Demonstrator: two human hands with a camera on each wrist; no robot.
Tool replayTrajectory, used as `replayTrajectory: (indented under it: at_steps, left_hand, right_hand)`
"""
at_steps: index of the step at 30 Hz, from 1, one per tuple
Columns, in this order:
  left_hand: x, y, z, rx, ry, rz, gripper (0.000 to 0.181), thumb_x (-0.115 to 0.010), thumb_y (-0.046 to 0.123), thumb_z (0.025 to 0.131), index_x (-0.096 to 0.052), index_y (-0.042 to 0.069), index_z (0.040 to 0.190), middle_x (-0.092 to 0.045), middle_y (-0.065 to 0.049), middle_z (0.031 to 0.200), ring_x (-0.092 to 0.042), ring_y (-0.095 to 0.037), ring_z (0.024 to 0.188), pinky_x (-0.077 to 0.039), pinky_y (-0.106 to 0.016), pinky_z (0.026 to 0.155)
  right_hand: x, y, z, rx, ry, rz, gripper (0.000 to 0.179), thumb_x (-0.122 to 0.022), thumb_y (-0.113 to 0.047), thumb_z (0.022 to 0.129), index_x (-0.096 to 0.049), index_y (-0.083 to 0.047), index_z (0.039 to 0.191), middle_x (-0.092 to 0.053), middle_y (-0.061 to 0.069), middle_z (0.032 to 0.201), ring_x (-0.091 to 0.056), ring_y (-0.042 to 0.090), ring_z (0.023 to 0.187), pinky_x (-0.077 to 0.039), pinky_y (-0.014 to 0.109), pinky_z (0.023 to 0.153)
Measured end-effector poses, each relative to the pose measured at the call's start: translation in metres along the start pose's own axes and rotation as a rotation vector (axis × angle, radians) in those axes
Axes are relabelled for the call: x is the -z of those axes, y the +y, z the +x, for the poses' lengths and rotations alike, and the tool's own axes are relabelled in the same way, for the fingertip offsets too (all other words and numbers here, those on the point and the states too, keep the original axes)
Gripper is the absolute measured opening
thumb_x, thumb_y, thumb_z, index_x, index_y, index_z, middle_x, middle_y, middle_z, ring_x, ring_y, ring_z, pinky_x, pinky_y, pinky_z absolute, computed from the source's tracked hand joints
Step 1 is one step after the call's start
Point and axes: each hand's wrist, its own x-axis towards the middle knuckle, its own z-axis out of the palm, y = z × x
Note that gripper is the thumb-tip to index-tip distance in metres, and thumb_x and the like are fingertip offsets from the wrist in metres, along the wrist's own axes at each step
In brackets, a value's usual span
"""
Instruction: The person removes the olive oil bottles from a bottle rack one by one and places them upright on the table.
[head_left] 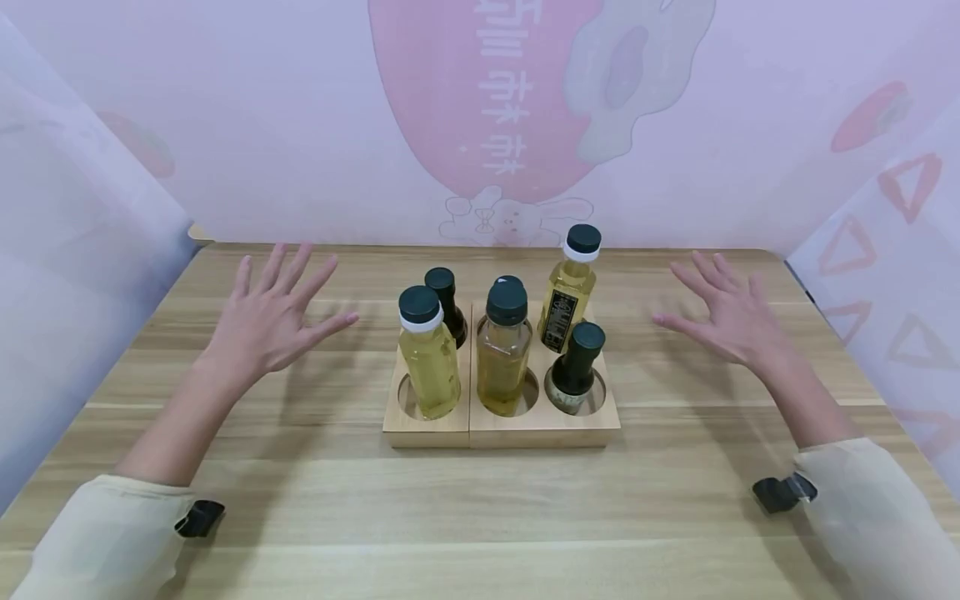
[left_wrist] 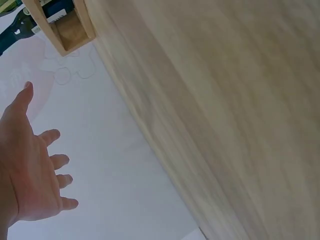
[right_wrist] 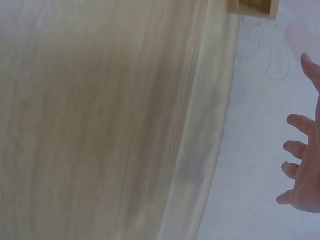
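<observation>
Head view: left hand [head_left: 264, 325] and right hand [head_left: 731, 321] were both spread wide, well apart from the wooden rack [head_left: 431, 439] I saw between them. Rack sat on the table [head_left: 480, 508], holding a yellow bottle [head_left: 431, 373] front left, an amber bottle [head_left: 502, 371] front middle, a dark bottle [head_left: 576, 371] front right (a black-labelled bottle [head_left: 568, 296] stood just behind that one).

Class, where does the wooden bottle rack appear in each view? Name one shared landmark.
Head: wooden bottle rack just below centre.
Left wrist: top left, partly cut off.
Right wrist: top edge, right of centre, mostly cut off.
Shared landmark: the tabletop, its edge against the pale backdrop.
</observation>
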Motion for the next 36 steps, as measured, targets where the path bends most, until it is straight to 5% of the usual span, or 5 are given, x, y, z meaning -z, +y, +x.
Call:
replayTrajectory:
  at_steps: [10, 17, 26, 31, 36]
  left_hand:
    - [0.013, 0.018, -0.001, -0.079, 0.013, -0.071, 0.081, -0.050, 0.061, 0.103, -0.026, 0.015, 0.165, -0.013, -0.019, 0.172, -0.005, -0.042, 0.158, -0.004, -0.065, 0.126]
    - [0.016, 0.030, 0.003, -0.183, 0.133, -0.237, 0.069, -0.066, 0.037, 0.102, -0.039, 0.008, 0.159, -0.035, -0.021, 0.164, -0.035, -0.046, 0.148, -0.032, -0.068, 0.116]
    - [0.030, 0.054, -0.001, -0.243, 0.260, -0.510, 0.038, -0.065, 0.015, 0.104, -0.062, 0.002, 0.140, -0.065, -0.019, 0.137, -0.060, -0.041, 0.128, -0.051, -0.061, 0.101]
    - [0.038, 0.069, -0.005, -0.276, 0.332, -0.656, 0.029, -0.066, 0.009, 0.102, -0.070, 0.002, 0.130, -0.073, -0.013, 0.126, -0.068, -0.030, 0.117, -0.054, -0.041, 0.102]
    - [0.047, 0.086, -0.010, -0.301, 0.286, -0.832, 0.027, -0.063, 0.005, 0.103, -0.071, 0.003, 0.128, -0.075, -0.009, 0.122, -0.070, -0.013, 0.112, -0.051, -0.017, 0.098]
  right_hand:
    - [0.002, -0.023, -0.012, 0.094, -0.046, 0.228, 0.074, -0.072, -0.044, 0.096, -0.048, -0.006, 0.155, -0.035, 0.022, 0.164, -0.025, 0.046, 0.153, -0.021, 0.072, 0.120]
    - [-0.011, -0.039, -0.025, 0.227, -0.028, 0.345, 0.056, -0.081, -0.031, 0.092, -0.065, -0.008, 0.140, -0.054, 0.018, 0.152, -0.044, 0.047, 0.142, -0.035, 0.070, 0.113]
    - [-0.028, -0.057, -0.031, 0.380, -0.095, 0.535, 0.045, -0.085, -0.012, 0.087, -0.072, 0.000, 0.128, -0.073, 0.012, 0.127, -0.071, 0.031, 0.113, -0.061, 0.045, 0.092]
    - [-0.036, -0.062, -0.031, 0.352, -0.155, 0.638, 0.047, -0.087, -0.009, 0.084, -0.071, 0.004, 0.126, -0.074, 0.016, 0.123, -0.074, 0.032, 0.103, -0.063, 0.042, 0.086]
    - [-0.040, -0.066, -0.031, 0.280, -0.173, 0.690, 0.045, -0.087, -0.007, 0.084, -0.071, 0.008, 0.123, -0.075, 0.018, 0.116, -0.076, 0.026, 0.096, -0.064, 0.034, 0.083]
